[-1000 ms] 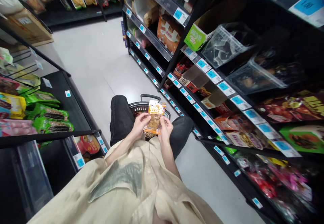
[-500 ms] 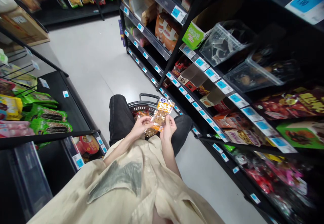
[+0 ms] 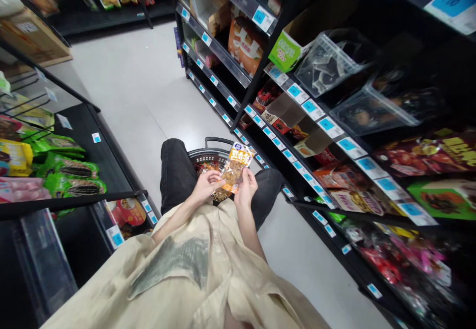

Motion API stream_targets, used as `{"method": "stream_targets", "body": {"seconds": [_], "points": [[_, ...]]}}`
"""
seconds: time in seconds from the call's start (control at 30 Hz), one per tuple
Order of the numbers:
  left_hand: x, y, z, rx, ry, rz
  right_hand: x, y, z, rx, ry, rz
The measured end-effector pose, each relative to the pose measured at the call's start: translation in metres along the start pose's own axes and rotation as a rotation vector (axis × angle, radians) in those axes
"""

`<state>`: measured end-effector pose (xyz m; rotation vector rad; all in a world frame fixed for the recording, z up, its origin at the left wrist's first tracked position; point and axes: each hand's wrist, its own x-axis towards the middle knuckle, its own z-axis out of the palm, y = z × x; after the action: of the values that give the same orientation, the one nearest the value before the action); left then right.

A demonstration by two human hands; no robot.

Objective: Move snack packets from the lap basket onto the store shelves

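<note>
Between my hands is an orange and white snack packet (image 3: 235, 165) with a clear window showing brown pieces. It tilts to the right above a dark shopping basket (image 3: 208, 154). My left hand (image 3: 207, 186) is closed on the packet's lower left edge. On its right edge, my right hand (image 3: 246, 189) pinches it with the thumb in front. Other wrapped goods show inside the basket, partly hidden by my left hand and the packet. The basket stands on the floor between my knees, its handle (image 3: 219, 140) towards the far side.
A black shelf unit (image 3: 297, 93) with price tags, snack boxes and clear plastic bins runs along the right. Another rack (image 3: 74, 131) with green snack bags (image 3: 74, 188) stands at the left. A cardboard box (image 3: 33, 36) sits at the far left; grey floor (image 3: 126, 76) lies ahead.
The packet has moved slightly right and tilted clockwise, away from upright. Both hands moved with it, and more of the basket shows at the left. In the last half second it has barely shifted.
</note>
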<state>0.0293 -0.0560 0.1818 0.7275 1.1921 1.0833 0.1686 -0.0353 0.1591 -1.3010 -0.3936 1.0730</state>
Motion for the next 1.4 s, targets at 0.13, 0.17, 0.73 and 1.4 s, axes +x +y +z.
{"method": "stream_targets", "body": {"seconds": [0.13, 0.17, 0.73, 1.4], "points": [[-0.001, 0.000, 0.002, 0.093, 0.028, 0.138, -0.002, -0.006, 0.002, 0.028, -0.024, 0.060], [-0.002, 0.001, 0.002, 0.150, 0.048, 0.207, -0.003, -0.009, 0.002, 0.029, -0.051, 0.077], [-0.021, 0.010, 0.008, 0.688, -0.614, 0.588, -0.019, -0.040, 0.006, 0.030, -0.378, 0.403], [-0.014, -0.003, -0.008, 0.969, -0.458, 1.003, -0.025, -0.044, 0.014, 0.302, -0.505, 0.553]]}}
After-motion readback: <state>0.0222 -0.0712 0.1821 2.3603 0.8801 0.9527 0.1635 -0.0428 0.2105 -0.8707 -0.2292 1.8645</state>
